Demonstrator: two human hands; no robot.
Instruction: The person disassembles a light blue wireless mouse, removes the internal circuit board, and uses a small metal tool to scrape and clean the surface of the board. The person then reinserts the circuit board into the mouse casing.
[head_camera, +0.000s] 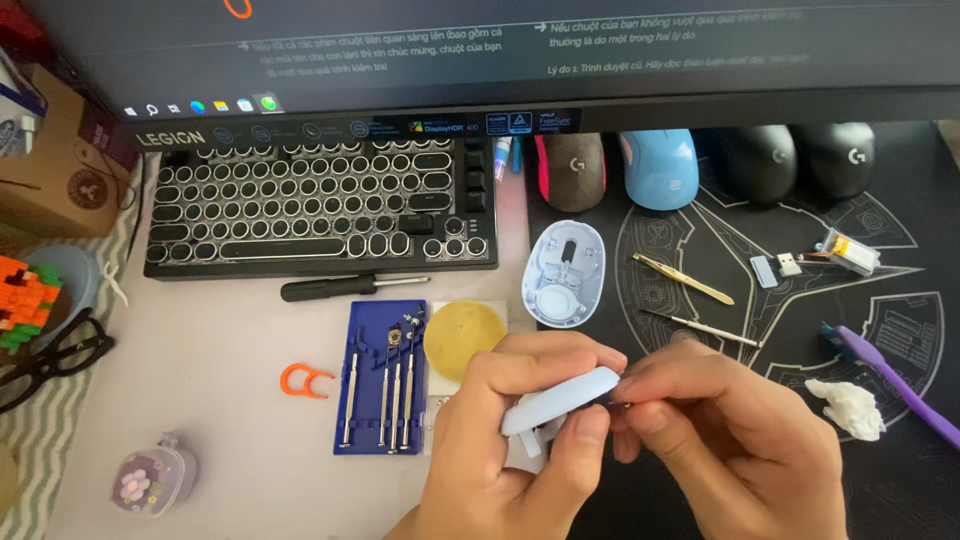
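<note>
Left hand (500, 440) grips a pale blue mouse top shell (560, 398) on edge, thumb and fingers clamped around it to steady it. Right hand (720, 430) pinches a thin dark tool at the shell's rim. The opened mouse base (563, 275) lies beyond, beside tweezers (683, 278) and a precision screwdriver set (385, 375)
</note>
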